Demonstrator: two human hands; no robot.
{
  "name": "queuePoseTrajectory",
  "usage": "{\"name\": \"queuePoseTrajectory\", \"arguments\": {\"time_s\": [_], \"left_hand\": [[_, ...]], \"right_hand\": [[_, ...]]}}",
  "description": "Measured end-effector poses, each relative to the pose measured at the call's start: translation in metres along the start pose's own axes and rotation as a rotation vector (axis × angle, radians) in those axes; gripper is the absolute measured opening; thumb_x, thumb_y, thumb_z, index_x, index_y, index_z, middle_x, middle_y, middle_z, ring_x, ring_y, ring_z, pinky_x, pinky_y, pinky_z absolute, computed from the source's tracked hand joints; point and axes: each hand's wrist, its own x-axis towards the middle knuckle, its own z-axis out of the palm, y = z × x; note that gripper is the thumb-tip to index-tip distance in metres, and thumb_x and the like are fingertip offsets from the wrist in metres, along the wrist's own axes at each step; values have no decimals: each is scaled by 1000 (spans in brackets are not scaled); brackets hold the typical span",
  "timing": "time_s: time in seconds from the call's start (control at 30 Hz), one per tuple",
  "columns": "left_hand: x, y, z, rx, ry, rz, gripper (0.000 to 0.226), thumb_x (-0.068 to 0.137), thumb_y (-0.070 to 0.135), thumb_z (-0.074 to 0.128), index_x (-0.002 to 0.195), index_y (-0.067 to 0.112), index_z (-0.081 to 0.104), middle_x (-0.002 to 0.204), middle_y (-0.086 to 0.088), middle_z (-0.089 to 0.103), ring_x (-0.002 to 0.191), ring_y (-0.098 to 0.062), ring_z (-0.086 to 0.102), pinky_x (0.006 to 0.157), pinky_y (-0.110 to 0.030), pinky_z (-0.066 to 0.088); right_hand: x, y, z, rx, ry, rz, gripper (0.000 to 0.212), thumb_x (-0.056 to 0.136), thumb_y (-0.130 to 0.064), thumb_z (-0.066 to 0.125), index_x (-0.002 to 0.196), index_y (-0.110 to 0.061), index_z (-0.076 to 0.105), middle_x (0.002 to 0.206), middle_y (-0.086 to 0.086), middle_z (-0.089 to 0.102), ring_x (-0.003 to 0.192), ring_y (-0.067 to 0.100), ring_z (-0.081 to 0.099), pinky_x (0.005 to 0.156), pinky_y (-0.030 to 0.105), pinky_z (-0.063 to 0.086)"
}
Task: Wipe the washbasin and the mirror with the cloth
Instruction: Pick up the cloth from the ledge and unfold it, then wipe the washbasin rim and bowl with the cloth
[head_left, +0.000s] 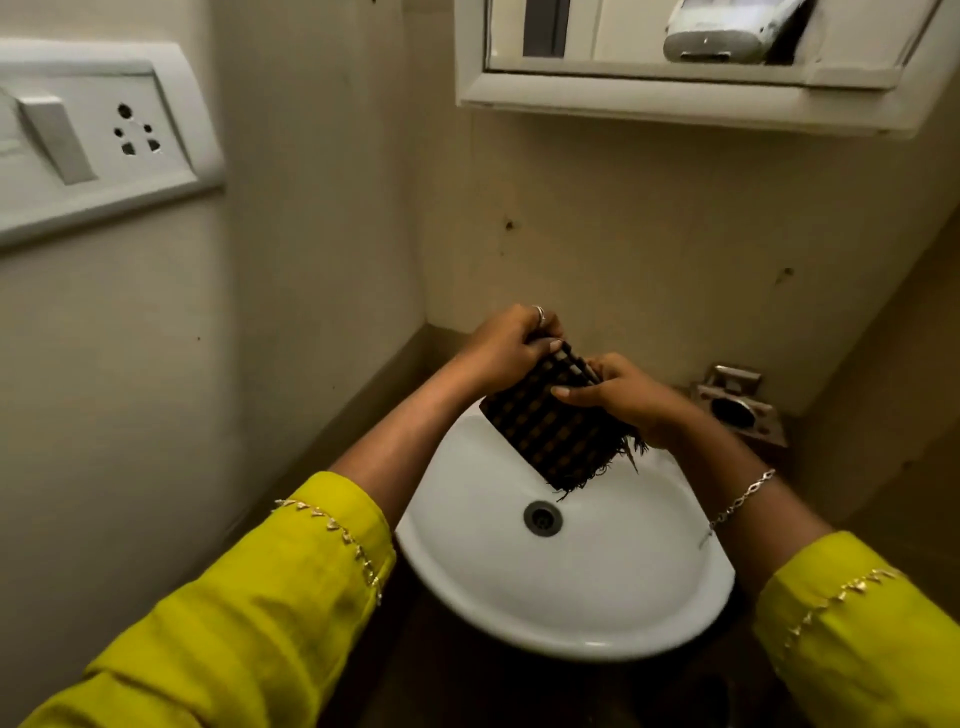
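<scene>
**Washbasin** (519, 623): white bowl, directly below the grip. The cloth's fringe hangs over its back half; we cannot tell whether it touches the porcelain.

**Mirror** (623, 36): white-framed, on the wall well above and beyond the grip. Only its lower strip is in view.

**Switch plate** (93, 135): on the side wall, up and to the left of the grip, well apart from it.

**Cloth** (550, 431): dark, checked and fringed, folded into a pad. Both hands hold it at its top edge and the rest hangs down toward the bowl.

**Left hand** (506, 348): fingers curled round the cloth's upper left corner.

**Right hand** (623, 395): pinches the upper right edge, with the thumb laid flat across the near face.

**Metal holder** (737, 405): just right of the grip, by the wall.

**Drain** (543, 518): below the grip and nearer us, uncovered.

**Judgement:** we read this as the preparing step, with the cloth being folded or gathered. We see no sign that basin or mirror has been wiped. The next move calls for:
- passing the pad to one hand;
- lowering it flat onto the bowl;
- keeping the fringe tucked in so it does not trail toward the drain.
</scene>
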Motion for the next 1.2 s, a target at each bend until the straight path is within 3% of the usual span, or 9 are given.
{"name": "queuePoseTrajectory", "arguments": {"time_s": [0.2, 0.33, 0.43, 0.6, 0.77, 0.87, 0.97, 1.2], "left_hand": [[-17, -50, 16, -61, 132, 51, 12, 86, 14, 59, 92, 6, 66, 94, -13, 67, 89, -23, 60, 78, -35, 47], [-32, -97, 33, -55, 244, -36, 22, 88, 22, 58, 100, 3, 63, 101, -14, 63, 98, -23, 57, 82, -31, 42], [-45, -135, 52, 84, 210, -113, 31, 88, 23, 59, 110, 2, 59, 112, -16, 59, 112, -28, 49, 91, -28, 35], [-61, -181, 85, 270, 122, -219, 37, 82, 19, 65, 112, -2, 58, 111, -22, 58, 113, -38, 49, 99, -42, 36], [-67, -216, 108, 410, -7, -262, 46, 71, 15, 73, 108, -8, 60, 110, -29, 60, 113, -48, 51, 97, -58, 36], [-75, -228, 112, 429, -88, -355, 58, 86, 29, 58, 131, -4, 42, 141, -27, 35, 136, -39, 24, 113, -44, 13], [-86, -244, 121, 505, -152, -364, 74, 87, 50, 42, 141, 2, 25, 152, -18, 13, 142, -29, 5, 113, -36, -8], [-79, -245, 125, 623, -151, -399, 74, 91, 35, 49, 145, 8, 8, 155, -12, -2, 143, -20, -4, 113, -34, -8]], "right_hand": [[8, 17, 38, 88, 53, 84, 14, 91, -7, 51, 84, -15, 61, 84, 6, 66, 81, 21, 64, 74, 29, 52], [12, 37, 52, 154, 157, 211, 11, 92, -9, 52, 85, -15, 59, 84, 4, 64, 79, 19, 61, 67, 26, 49], [15, 54, 57, 222, 211, 292, 12, 92, -9, 52, 86, -15, 59, 83, 3, 63, 79, 19, 60, 65, 26, 48], [27, 84, 56, 266, 222, 392, 9, 93, -9, 51, 94, -10, 60, 92, 8, 64, 81, 21, 60, 65, 27, 49], [48, 105, 51, 260, 186, 438, 21, 93, -10, 50, 113, -5, 58, 108, 14, 62, 98, 29, 58, 81, 36, 48], [63, 110, 49, 263, 153, 428, 23, 94, -9, 48, 115, -5, 57, 111, 15, 62, 99, 29, 58, 85, 38, 47], [79, 111, 47, 218, 124, 407, 25, 95, -9, 47, 117, -3, 55, 113, 14, 61, 100, 27, 57, 85, 36, 46], [138, 99, 39, -32, 181, 316, 30, 96, -11, 45, 124, -3, 52, 125, 17, 57, 114, 32, 53, 93, 40, 43]]}}
